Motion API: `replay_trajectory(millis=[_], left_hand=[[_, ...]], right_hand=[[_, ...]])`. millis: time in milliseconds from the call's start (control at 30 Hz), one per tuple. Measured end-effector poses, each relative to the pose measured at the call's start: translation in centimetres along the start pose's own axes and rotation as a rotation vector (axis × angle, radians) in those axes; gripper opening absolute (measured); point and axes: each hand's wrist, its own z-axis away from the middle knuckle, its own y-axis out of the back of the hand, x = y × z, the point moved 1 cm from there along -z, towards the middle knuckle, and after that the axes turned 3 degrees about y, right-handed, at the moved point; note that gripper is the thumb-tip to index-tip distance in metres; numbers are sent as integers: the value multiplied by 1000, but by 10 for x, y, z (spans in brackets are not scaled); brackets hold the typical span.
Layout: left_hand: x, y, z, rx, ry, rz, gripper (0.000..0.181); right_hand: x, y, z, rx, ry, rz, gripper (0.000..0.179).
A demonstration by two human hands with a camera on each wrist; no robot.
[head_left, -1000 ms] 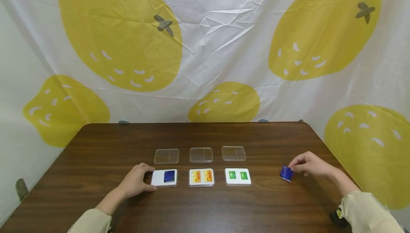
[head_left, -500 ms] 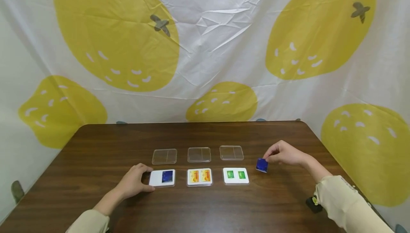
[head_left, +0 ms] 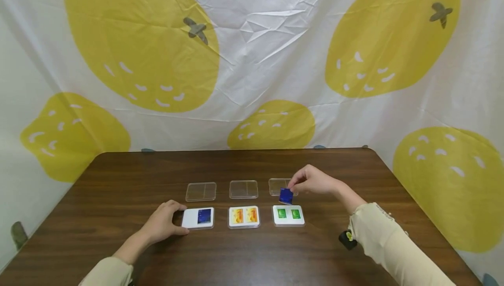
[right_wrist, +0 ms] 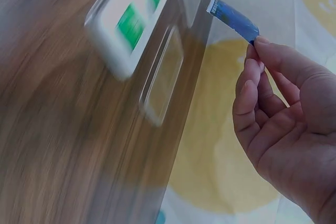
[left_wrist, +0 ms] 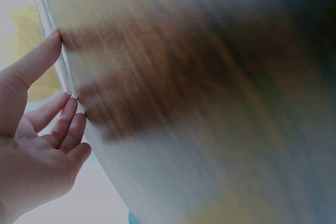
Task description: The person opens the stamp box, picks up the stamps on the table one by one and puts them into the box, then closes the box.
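My right hand [head_left: 315, 180] pinches a blue postage stamp [head_left: 285, 196] between thumb and fingertips. The stamp, slightly curved with a toothed white edge [right_wrist: 211, 4], is in the air above the back of the green-stamp case. My left hand [head_left: 163, 221] holds the left end of a clear case with a white insert [head_left: 190, 218], thumb at the near corner and fingers at the far one. A dark blue stamp [head_left: 204, 216] lies on the insert's right half; its left half is plain white. In the left wrist view the fingers [left_wrist: 73, 124] touch the case's edge.
A middle case [head_left: 244, 224] bears two orange stamps, and a right-hand case [head_left: 288, 223] two green ones. Behind lie three clear lids [head_left: 201, 192] in a row on the brown wooden table [head_left: 252, 259]. A lemon-print cloth [head_left: 267, 80] hangs beyond the table.
My right hand has carried the blue stamp leftward from the table's right side to above the green-stamp case. My left hand has stayed at the left case.
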Motion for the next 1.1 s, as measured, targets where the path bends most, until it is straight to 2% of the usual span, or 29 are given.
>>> replay_trajectory(millis=[167, 367, 567, 900, 1100], left_hand=[[0, 0, 0, -6, 4, -1, 59], [-1, -1, -1, -10, 7, -2, 60], [-1, -1, -1, -8, 7, -2, 59], [-1, 0, -1, -13, 5, 2, 59], [-1, 0, -1, -24, 4, 14, 58]], right_hand=[[-14, -19, -29, -4, 70, 12, 9], [-30, -44, -59, -20, 67, -27, 8], [-48, -70, -86, -42, 127, -22, 8], [-69, -121, -124, -43, 83, -147, 7], [-77, -143, -141, -48, 80, -115, 7]])
